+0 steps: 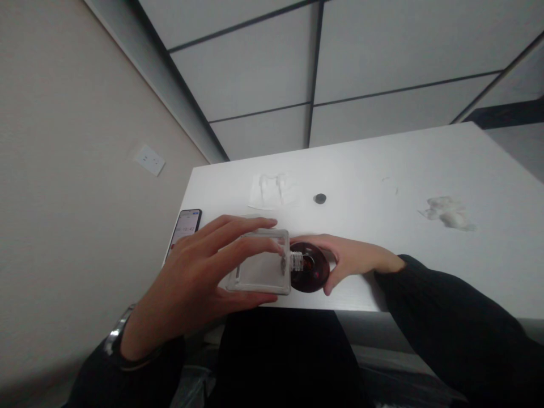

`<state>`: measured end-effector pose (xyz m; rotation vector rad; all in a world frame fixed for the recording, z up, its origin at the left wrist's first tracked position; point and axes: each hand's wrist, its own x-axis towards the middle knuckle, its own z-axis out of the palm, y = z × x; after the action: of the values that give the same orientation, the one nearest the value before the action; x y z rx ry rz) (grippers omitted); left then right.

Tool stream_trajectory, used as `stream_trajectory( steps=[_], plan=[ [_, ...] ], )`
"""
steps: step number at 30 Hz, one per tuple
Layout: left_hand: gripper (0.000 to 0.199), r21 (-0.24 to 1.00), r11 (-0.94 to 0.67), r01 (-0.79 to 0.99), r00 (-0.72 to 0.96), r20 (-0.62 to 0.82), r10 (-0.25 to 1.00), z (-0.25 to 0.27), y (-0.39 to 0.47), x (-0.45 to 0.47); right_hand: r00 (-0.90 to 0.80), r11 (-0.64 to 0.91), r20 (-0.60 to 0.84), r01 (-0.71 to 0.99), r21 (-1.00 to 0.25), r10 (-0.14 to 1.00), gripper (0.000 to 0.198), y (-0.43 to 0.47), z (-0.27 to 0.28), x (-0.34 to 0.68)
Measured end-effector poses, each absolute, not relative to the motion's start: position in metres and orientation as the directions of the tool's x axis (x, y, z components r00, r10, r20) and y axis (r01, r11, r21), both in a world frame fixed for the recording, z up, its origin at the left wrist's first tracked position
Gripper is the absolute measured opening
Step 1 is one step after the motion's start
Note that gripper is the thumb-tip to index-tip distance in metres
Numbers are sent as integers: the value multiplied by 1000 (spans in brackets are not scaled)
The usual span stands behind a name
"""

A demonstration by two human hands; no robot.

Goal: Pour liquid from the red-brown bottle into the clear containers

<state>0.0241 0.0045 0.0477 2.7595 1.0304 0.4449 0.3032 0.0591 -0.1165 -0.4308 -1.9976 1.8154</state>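
My left hand [212,263] is wrapped round a clear, square-sided glass bottle [259,266]. The bottle is tipped on its side, with its threaded neck pointing right. That neck sits over the top of a dark red-brown rounded bottle [309,277], near the table's front edge. My right hand [348,258] holds the dark bottle from the right, thumb on the near side and fingers partly hidden behind it. Whether liquid is passing between the two bottles I cannot tell.
A small dark round cap [320,199] lies on the white table [361,175]. Behind my left hand is a flat white sheet or packet [272,190]. Crumpled tissue [449,213] lies at the right. A phone [186,224] rests at the left edge, beside the wall.
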Motion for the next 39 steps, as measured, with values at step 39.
stream_trajectory(
  steps=[39],
  plan=[
    [35,169,-782,599,742,251,622,52,5,23,-870,85,74,-37,-996,487,101,58,-111,303]
  ],
)
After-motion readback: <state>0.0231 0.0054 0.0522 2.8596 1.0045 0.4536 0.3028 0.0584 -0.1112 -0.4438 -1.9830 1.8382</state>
